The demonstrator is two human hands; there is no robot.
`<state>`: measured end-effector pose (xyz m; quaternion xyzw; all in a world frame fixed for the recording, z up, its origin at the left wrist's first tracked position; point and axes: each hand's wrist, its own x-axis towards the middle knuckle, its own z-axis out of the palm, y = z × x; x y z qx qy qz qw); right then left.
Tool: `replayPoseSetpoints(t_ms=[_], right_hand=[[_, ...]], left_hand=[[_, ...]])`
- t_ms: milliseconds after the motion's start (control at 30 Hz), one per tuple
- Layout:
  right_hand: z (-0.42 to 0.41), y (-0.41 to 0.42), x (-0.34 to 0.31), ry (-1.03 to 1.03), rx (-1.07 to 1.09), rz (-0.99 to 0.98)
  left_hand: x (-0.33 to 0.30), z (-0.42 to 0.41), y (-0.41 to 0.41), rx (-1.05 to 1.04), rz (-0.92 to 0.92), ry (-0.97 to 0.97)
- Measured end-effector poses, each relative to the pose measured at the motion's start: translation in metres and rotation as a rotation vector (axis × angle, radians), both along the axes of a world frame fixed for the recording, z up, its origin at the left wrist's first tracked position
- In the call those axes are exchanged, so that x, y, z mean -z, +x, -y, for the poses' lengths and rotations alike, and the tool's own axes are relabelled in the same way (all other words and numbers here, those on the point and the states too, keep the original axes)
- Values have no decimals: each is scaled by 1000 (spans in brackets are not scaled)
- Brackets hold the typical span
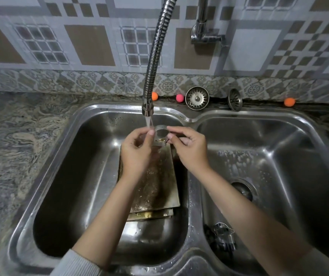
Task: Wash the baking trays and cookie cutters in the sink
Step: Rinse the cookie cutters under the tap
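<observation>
Both hands pinch round shiny metal cookie cutter (160, 134) under thin water stream (149, 122) from flexible chrome faucet hose (155, 56). Left hand (137, 150) grip on cutter's left edge, right hand (189, 146) grip on right edge. Directly below grip: stacked greasy rectangular metal baking trays (155, 188) in left basin of steel double sink (187, 116). More metal cutters (224, 236) in right basin, near right forearm.

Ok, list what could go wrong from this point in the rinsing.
1. The round cookie cutter is pinched only by fingertips of the left hand and right hand under the running water; wet, it may slip onto the baking trays.
2. The right basin's drain sits open, its strainers on the ledge; small cutters could lodge there.
</observation>
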<state>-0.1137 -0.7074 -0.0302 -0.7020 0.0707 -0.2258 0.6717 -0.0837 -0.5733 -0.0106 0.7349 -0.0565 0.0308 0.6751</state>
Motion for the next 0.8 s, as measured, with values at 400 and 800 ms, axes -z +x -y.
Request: replayPoseSetpoints(t_ms=[400,800], right_hand=[[-34,11,-7,-17,-99,-1],[-1,5,-12,-11,-35,7]], left_hand=[[-15,-44,1,49,-161,-125],[-16,-13,6,134,-118,-82]])
